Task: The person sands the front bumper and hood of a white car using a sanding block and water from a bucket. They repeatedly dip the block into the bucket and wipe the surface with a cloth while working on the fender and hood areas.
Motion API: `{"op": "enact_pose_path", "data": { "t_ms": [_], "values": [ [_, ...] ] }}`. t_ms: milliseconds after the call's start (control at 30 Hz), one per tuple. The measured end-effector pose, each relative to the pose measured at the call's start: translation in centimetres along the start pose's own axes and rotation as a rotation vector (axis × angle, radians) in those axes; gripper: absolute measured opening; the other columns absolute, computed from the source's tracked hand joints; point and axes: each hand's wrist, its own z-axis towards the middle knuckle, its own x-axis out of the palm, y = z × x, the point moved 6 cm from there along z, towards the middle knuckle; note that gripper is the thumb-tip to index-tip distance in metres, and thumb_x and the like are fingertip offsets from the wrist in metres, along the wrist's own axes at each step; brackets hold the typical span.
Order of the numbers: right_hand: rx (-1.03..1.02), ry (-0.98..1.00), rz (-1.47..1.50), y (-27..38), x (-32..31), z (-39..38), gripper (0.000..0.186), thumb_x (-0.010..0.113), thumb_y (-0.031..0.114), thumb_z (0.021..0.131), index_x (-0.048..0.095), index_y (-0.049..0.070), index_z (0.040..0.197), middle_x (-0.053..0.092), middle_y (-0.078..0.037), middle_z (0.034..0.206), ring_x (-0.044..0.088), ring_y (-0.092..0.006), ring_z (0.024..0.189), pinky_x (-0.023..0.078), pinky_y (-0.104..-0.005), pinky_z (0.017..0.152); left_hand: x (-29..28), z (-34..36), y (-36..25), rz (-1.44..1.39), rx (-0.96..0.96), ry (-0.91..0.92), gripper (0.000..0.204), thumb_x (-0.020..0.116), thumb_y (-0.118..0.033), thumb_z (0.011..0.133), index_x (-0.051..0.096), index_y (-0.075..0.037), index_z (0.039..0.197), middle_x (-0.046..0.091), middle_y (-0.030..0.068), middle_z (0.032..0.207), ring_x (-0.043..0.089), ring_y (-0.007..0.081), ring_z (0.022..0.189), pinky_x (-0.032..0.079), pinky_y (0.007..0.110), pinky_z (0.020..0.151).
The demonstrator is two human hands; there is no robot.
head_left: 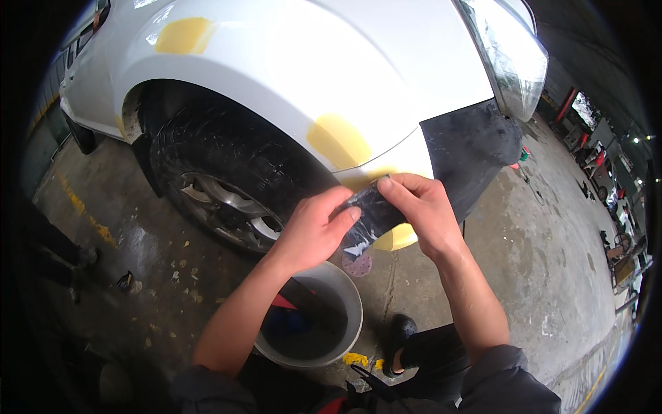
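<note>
At the far left, a stained grey concrete floor (127, 200) carries a worn yellow painted line (88, 214) and scattered pale flecks. Above it curves the glossy white car fender (255, 52), with a smooth yellow patch (185, 36) over the wheel arch; beneath sits a scuffed black rubber tyre (207, 134) on a silver spoked wheel (224, 200). A round grey bucket (357, 321) stands on the floor below, blue and red items inside. The left hand (314, 228) pinches the left side of a creased, dark, pale-marked flexible sheet (380, 217), which hangs between the two hands before the fender's lower front. The right hand (424, 210) pinches its upper right corner between thumb and fingers. Rightward come a matt black bumper section (465, 148) and a clear headlight (514, 62). Across the floor, mixed equipment (600, 165) lines the dim room's far right side.
</note>
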Motion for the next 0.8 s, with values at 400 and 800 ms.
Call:
{"op": "enact_pose_path", "data": {
  "t_ms": [400, 800],
  "values": [
    [0.056, -0.114, -0.177, 0.8, -0.9, 2.1, 0.037, 0.066, 0.029, 0.103, 0.076, -0.005, 0.092, 0.072, -0.005, 0.078, 0.064, -0.0077, 0.064, 0.052, -0.0245, 0.056, 0.6, 1.9, 0.6, -0.189, -0.002, -0.326, 0.024, 0.068, -0.020, 0.101, 0.072, 0.004, 0.100, 0.068, 0.0043, 0.075, 0.057, 0.0070, 0.070, 0.048, 0.029, 0.063],
    [0.087, -0.165, -0.130, 1.2, -0.2, 2.7, 0.034, 0.064, 0.022, 0.102, 0.076, -0.008, 0.092, 0.074, -0.007, 0.081, 0.065, -0.0088, 0.067, 0.052, -0.0252, 0.064, 0.5, 2.1, 1.2, -0.313, 0.010, -0.314, 0.023, 0.068, -0.019, 0.104, 0.070, 0.003, 0.095, 0.056, -0.0078, 0.076, 0.044, 0.0016, 0.070, 0.037, 0.022, 0.060]
  ]
}}
